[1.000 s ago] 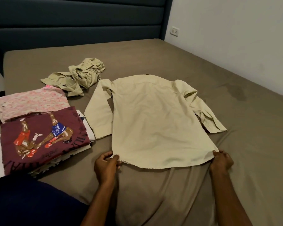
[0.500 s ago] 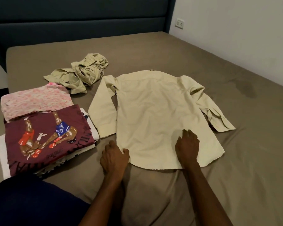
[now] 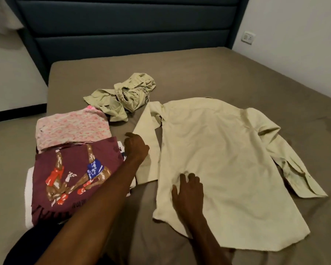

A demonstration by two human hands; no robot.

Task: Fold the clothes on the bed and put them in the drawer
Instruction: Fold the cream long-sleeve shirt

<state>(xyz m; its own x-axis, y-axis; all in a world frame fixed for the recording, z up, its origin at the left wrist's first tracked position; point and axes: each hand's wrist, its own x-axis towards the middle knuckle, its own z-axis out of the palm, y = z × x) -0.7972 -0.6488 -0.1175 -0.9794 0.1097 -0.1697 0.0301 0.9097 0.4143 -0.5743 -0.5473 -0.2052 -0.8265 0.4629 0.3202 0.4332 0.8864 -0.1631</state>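
Note:
A cream long-sleeved shirt (image 3: 218, 165) lies spread flat, back up, on the brown bed (image 3: 199, 69). My right hand (image 3: 187, 190) presses flat on its lower left part, fingers straight. My left hand (image 3: 136, 148) reaches over the outer edge of the shirt's left sleeve (image 3: 147, 142), fingers loosely curled; no grip on the cloth shows. A crumpled khaki garment (image 3: 126, 94) lies beyond the shirt's collar. At the left are a folded pink patterned top (image 3: 73, 129) and a folded maroon printed T-shirt (image 3: 73, 176) on a stack.
A dark blue padded headboard (image 3: 126, 25) closes the far end. A white wall with a socket (image 3: 247, 37) runs along the right. White folded cloth (image 3: 29, 197) shows under the maroon T-shirt. Bare sheet lies right of the shirt. No drawer is in view.
Both hands left the shirt's hem. My right hand slid across to the lower left of the shirt. My left hand moved up to the left sleeve. The camera swung left.

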